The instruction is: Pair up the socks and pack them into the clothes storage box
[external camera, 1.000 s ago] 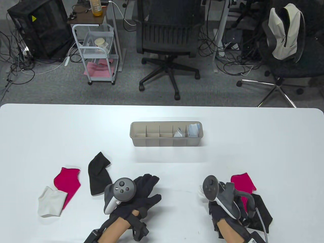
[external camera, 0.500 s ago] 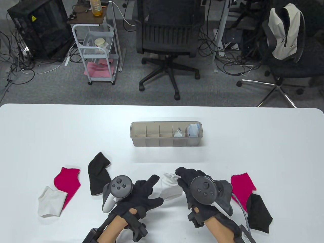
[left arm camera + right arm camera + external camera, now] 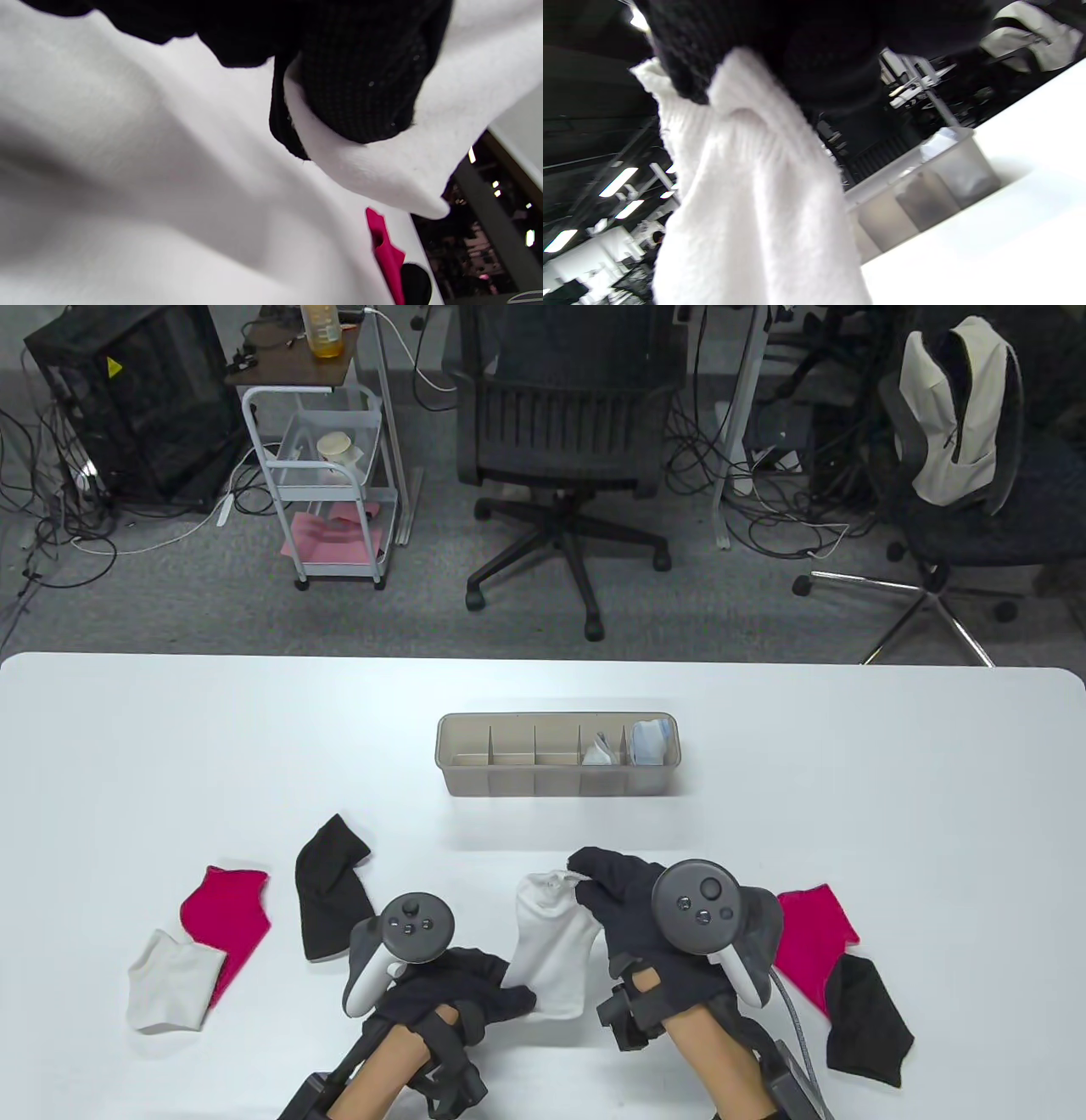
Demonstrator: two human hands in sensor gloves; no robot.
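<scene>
White sock point(image 3: 550, 952), at lower centre of the table view, is pinched at its top by the right hand point(image 3: 632, 912) and at its lower edge by the left hand point(image 3: 458, 988); it is best kept taut and matched with the second white sock point(image 3: 170, 980) at lower left.

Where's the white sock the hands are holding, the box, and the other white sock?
held white sock point(image 3: 551, 954), table view, middle of its body
box point(image 3: 556, 786), table view, front wall
other white sock point(image 3: 170, 988), table view, its middle, far left
</scene>
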